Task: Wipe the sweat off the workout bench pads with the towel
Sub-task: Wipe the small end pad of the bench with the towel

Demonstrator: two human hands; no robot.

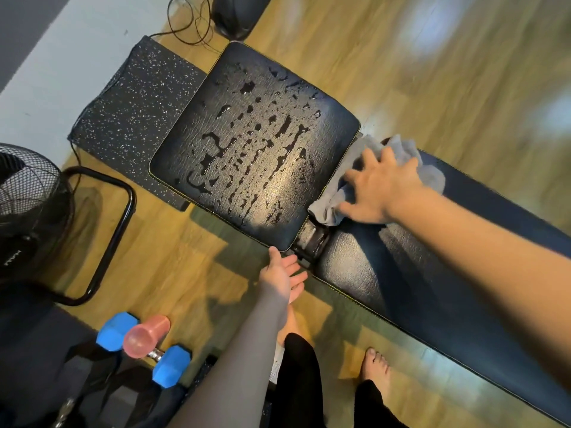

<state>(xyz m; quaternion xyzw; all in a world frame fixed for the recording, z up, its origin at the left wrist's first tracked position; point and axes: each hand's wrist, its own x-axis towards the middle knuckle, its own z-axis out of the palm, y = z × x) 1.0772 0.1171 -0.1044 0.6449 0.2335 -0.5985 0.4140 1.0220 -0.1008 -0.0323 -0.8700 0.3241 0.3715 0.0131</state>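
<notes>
Two hands are out, but only one has the cloth. The right hand (pixel 381 188) presses flat, fingers spread, on the bunched grey towel (pixel 370 180), its grip a splayed palm-down hold pinning the towel against the surface rather than a closed fist. The towel sits at the hinge end of the long back pad (pixel 417 279), right at the gap before the square seat pad (pixel 253 143), its near corner just touching that pad's edge. From the grip, the wet work lies to the upper left in the head view: the seat pad is covered in beads and streaks of sweat (pixel 247 149), while the back pad under the arm looks mostly dry. The left hand (pixel 282 274) hangs open and empty beside the near corner of the seat pad, holding nothing. I judge the next stroke calls for the right hand to carry the towel across the gap onto the seat pad, away from the body.
</notes>
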